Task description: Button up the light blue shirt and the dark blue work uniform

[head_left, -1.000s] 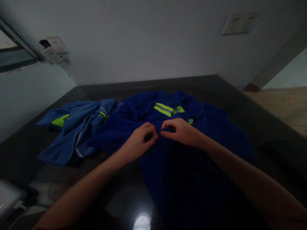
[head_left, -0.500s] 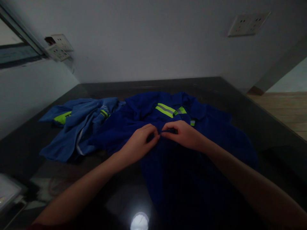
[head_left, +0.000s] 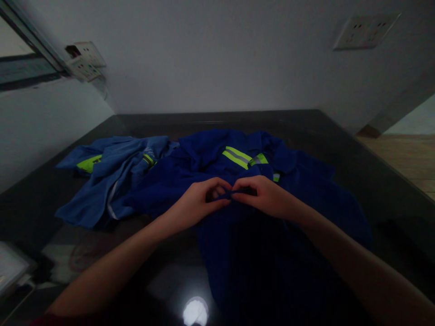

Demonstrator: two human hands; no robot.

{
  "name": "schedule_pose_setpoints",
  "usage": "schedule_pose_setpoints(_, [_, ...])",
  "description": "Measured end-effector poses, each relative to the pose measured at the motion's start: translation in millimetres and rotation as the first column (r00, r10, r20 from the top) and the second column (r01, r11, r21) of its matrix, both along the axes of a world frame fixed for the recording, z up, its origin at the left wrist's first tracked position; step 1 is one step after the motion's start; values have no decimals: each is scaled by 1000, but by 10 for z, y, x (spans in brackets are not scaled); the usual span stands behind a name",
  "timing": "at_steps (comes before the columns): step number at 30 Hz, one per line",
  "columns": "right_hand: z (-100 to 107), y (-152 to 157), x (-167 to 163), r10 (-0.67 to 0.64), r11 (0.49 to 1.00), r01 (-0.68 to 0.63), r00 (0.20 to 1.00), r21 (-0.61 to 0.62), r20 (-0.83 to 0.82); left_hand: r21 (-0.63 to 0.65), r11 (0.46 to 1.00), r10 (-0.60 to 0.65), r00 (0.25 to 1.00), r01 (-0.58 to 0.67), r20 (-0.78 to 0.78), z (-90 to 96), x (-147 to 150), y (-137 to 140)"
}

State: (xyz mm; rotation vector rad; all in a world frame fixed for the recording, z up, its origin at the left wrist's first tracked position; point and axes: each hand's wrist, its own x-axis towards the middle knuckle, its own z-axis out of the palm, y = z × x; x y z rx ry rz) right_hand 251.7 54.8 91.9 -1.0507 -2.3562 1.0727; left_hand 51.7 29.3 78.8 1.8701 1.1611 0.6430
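A dark blue work jacket (head_left: 210, 145) with yellow-green and grey reflective strips lies rumpled on a dark glossy table, its lower part spreading toward me. Over its middle, my left hand (head_left: 197, 199) and my right hand (head_left: 265, 192) meet with their fingertips together. Each pinches a bit of the jacket's fabric between thumb and fingers. Whether a button or an edge sits in the pinch is too small and dark to tell. Left of the jacket, touching it, lies a lighter blue garment (head_left: 125, 167) with a yellow-green patch and a white strip.
The dark table (head_left: 163, 118) reaches back to a pale wall. Wall sockets (head_left: 367, 32) are at right, with more sockets (head_left: 84, 61) at left. A whitish device with a cable (head_left: 15, 267) stands at the lower left. Wooden floor (head_left: 404, 154) shows beyond the right edge.
Both hands have shifted slightly and drawn closer together, fingertips now touching. The left hand's fingers have opened a little around the fabric. The camera view has shifted slightly.
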Motion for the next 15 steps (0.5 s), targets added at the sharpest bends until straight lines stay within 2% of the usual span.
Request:
schedule_pose_setpoints(9, [43,-16,-6,5,1000,-6,1000,-15,-7,46,999,11,998,-8,-66,32,17,-4])
schedule_pose_setpoints(15, [20,-20,12,30,999,-29,999,-24,39,267,964,56,990,-20,-127,-29,36,-33])
